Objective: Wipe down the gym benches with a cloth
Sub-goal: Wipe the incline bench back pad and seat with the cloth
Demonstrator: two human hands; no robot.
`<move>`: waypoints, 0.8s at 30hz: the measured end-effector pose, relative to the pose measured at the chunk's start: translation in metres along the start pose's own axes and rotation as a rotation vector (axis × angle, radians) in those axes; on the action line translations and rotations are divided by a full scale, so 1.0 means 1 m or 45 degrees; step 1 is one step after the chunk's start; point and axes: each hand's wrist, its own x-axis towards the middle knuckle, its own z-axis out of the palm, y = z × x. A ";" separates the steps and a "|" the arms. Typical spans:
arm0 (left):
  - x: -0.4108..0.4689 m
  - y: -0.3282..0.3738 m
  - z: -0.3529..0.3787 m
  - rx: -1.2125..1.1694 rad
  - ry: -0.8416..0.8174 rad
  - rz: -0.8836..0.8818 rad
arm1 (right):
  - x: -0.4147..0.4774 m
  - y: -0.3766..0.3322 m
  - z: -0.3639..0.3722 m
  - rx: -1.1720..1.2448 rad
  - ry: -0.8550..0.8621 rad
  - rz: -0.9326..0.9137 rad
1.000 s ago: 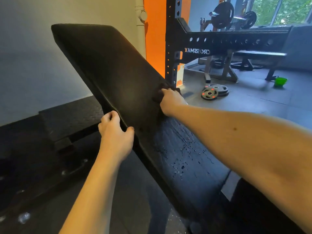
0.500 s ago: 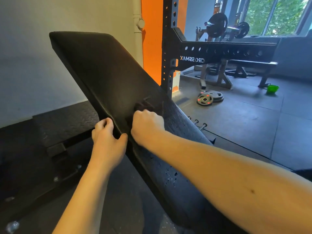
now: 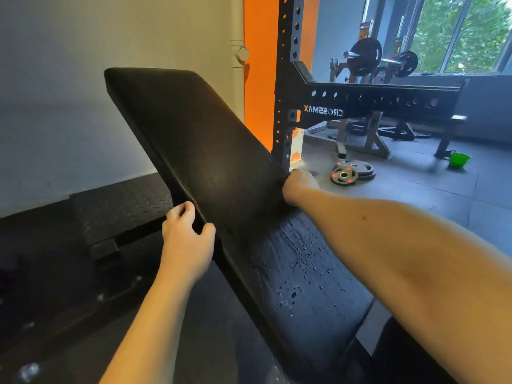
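Left grip (image 3: 188,239): clamped on the left edge of the black textured inclined gym bench pad (image 3: 199,151), probably to steady it.
Right grip (image 3: 300,185): at the pad's right edge; cloth hidden, so I cannot tell its hold.
Lower pad: droplets, probably unwiped.

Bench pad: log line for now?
left hand grips bench pad left edge | right hand at right edge, cloth unseen | droplets low on pad

From my remote seat I see both arms bare right up to the frame edge. Left hand (image 3: 188,241) at eight o'clock, right hand (image 3: 300,187) at three; the right forearm (image 3: 410,261) carries one small dark mark (image 3: 364,217).
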 end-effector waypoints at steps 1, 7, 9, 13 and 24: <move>-0.001 -0.002 -0.001 -0.050 -0.011 -0.003 | -0.004 -0.001 -0.002 -0.018 -0.002 0.003; 0.003 -0.013 -0.011 -0.165 -0.065 0.016 | -0.071 -0.027 0.000 -0.246 0.080 -0.173; 0.006 -0.015 -0.013 -0.169 -0.075 0.001 | -0.103 -0.042 0.005 -0.282 0.060 -0.293; 0.013 -0.015 -0.019 -0.154 -0.017 0.030 | -0.133 -0.051 0.029 -0.215 -0.077 -0.409; -0.001 -0.021 -0.025 -0.169 -0.021 -0.008 | -0.057 -0.022 0.047 0.083 0.048 -0.248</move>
